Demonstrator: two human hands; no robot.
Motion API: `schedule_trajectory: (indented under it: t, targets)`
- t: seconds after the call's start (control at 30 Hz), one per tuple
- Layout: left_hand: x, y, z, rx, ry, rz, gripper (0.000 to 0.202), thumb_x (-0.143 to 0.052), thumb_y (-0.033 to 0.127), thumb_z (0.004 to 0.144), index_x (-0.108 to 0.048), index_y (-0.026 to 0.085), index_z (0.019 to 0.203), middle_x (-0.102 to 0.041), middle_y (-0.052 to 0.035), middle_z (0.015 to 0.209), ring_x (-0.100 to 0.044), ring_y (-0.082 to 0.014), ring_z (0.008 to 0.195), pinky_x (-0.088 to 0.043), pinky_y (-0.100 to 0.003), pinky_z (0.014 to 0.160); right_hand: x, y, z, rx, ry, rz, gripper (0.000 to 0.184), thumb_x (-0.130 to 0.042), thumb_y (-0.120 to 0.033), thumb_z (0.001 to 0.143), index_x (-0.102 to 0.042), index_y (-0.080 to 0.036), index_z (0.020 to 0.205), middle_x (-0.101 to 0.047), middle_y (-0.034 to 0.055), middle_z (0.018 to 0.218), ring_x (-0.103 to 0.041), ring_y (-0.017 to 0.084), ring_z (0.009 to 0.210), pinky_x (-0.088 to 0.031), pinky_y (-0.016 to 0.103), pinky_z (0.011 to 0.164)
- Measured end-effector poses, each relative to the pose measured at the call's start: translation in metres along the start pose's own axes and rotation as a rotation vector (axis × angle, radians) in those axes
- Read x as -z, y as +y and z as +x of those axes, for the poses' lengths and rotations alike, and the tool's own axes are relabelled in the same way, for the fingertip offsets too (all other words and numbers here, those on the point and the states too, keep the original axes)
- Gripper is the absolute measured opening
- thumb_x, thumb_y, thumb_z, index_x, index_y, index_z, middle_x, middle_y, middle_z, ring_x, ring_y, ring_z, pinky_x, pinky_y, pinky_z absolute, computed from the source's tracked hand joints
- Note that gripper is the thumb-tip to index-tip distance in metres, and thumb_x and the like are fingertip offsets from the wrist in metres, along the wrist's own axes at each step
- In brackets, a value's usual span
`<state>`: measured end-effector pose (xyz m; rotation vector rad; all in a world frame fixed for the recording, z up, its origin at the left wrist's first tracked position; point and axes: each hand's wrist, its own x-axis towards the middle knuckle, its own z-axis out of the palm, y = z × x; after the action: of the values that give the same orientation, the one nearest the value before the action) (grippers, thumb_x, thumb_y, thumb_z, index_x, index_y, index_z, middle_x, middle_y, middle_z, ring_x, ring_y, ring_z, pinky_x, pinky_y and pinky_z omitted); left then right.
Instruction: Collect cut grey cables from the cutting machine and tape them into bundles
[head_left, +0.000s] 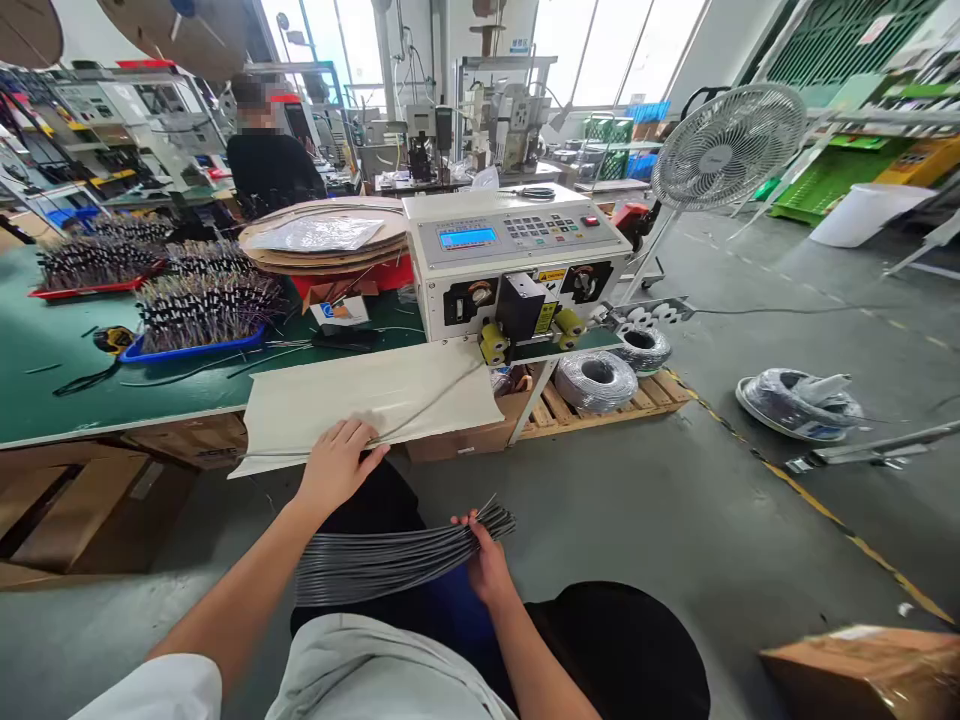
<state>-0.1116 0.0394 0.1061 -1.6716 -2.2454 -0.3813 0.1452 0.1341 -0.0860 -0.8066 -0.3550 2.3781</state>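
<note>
My left hand (339,464) lies over the front edge of a cream sheet-metal chute (330,400), fingers stretched out and thumb apart. A single grey cable (435,398) runs from the rollers of a cable cutting machine (517,265) down the chute and passes under this hand. Whether the fingers press on it is partly hidden. Above my lap, my right hand (487,562) is closed around one end of a bundle of cut grey cables (382,562). The bundle stretches left across my legs, its short ends fanning out past my fingers.
The green table (67,385) carries a blue tray (195,345) of cable pieces and cardboard discs (322,235). Cable coils (596,380) sit on a pallet right of the machine. A fan (727,150) stands behind, a carton (862,670) lower right. A co-worker (270,165) sits at the back.
</note>
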Motion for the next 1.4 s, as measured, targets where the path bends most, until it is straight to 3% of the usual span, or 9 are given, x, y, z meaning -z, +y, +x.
schedule_trajectory:
  t: [0.1,0.2,0.43,0.57,0.7,0.87,1.0,1.23,1.4]
  targets:
    - [0.006,-0.003,-0.021,-0.1,0.121,0.035,0.012,-0.053,0.031,0.096,-0.061,0.022,0.095,-0.067,-0.0036,0.087,-0.06,-0.0191,0.082,-0.044,-0.032,0.074,-0.001,0.001,0.004,-0.017,0.044,0.002,0.027,-0.086,-0.031,0.069,-0.072,-0.025,0.092,-0.07,-0.0022,0.079,-0.07,0.022,0.093,-0.052,0.038,0.09]
    - [0.005,0.003,-0.052,-0.234,0.13,0.038,0.011,-0.059,0.024,0.092,-0.062,0.023,0.102,-0.07,-0.0004,0.085,-0.061,-0.0151,0.076,-0.043,-0.029,0.068,-0.001,0.002,0.007,-0.026,0.064,0.007,0.03,-0.086,-0.031,0.068,-0.073,-0.024,0.094,-0.073,-0.0009,0.081,-0.071,0.023,0.092,-0.053,0.039,0.09]
    - [-0.022,0.031,-0.123,-0.264,-0.219,-0.062,0.018,-0.051,0.026,0.097,-0.065,0.024,0.107,-0.069,0.0011,0.078,-0.063,-0.0123,0.07,-0.044,-0.027,0.062,-0.003,0.004,0.007,-0.025,0.053,-0.009,0.032,-0.085,-0.031,0.068,-0.072,-0.023,0.096,-0.076,0.0005,0.092,-0.07,0.02,0.093,-0.052,0.036,0.093]
    - [-0.032,0.034,-0.138,-0.204,-0.41,-0.079,0.025,-0.042,0.03,0.1,-0.065,0.024,0.108,-0.071,-0.0022,0.086,-0.065,-0.0152,0.079,-0.046,-0.029,0.066,-0.003,0.006,0.005,-0.005,0.045,-0.026,0.032,-0.084,-0.032,0.07,-0.071,-0.025,0.098,-0.076,-0.0004,0.095,-0.069,0.021,0.096,-0.051,0.04,0.096]
    - [-0.033,0.034,-0.138,-0.144,-0.476,-0.075,0.028,-0.041,0.033,0.1,-0.066,0.025,0.108,-0.069,-0.0047,0.087,-0.062,-0.0188,0.085,-0.046,-0.031,0.069,-0.006,0.005,0.003,0.014,0.037,-0.001,0.027,-0.083,-0.03,0.07,-0.07,-0.023,0.093,-0.074,-0.0019,0.084,-0.069,0.02,0.092,-0.05,0.039,0.096]
    - [-0.029,0.03,-0.133,-0.068,-0.454,-0.044,0.03,-0.044,0.036,0.098,-0.063,0.026,0.119,-0.067,-0.0083,0.102,-0.058,-0.0241,0.103,-0.047,-0.04,0.089,-0.006,0.003,0.003,0.006,0.014,0.017,0.021,-0.083,-0.028,0.07,-0.069,-0.023,0.085,-0.07,-0.0035,0.078,-0.069,0.021,0.092,-0.05,0.039,0.096]
    - [-0.028,0.015,-0.137,0.037,-0.421,-0.03,0.039,-0.045,0.04,0.097,-0.056,0.023,0.13,-0.061,-0.0095,0.118,-0.05,-0.0275,0.12,-0.028,-0.053,0.115,-0.003,0.003,0.002,-0.014,0.045,0.01,0.023,-0.084,-0.029,0.068,-0.069,-0.023,0.083,-0.069,-0.0048,0.077,-0.068,0.019,0.091,-0.049,0.037,0.097]
    - [-0.05,-0.005,-0.158,0.448,-0.278,-0.301,0.018,-0.043,0.029,0.096,-0.059,0.021,0.102,-0.057,-0.007,0.103,-0.052,-0.0221,0.103,-0.045,-0.042,0.096,-0.004,0.004,0.01,-0.038,0.126,-0.065,0.027,-0.086,-0.025,0.062,-0.069,-0.025,0.083,-0.069,-0.0052,0.08,-0.068,0.019,0.092,-0.048,0.04,0.101]
    - [-0.059,0.0,-0.162,0.488,-0.203,-0.293,0.013,-0.045,0.023,0.094,-0.057,0.021,0.097,-0.057,-0.0058,0.1,-0.051,-0.0209,0.1,-0.044,-0.04,0.094,-0.003,0.007,0.01,-0.041,0.146,-0.054,0.025,-0.085,-0.024,0.063,-0.07,-0.025,0.082,-0.069,-0.0063,0.08,-0.069,0.017,0.092,-0.048,0.038,0.101]
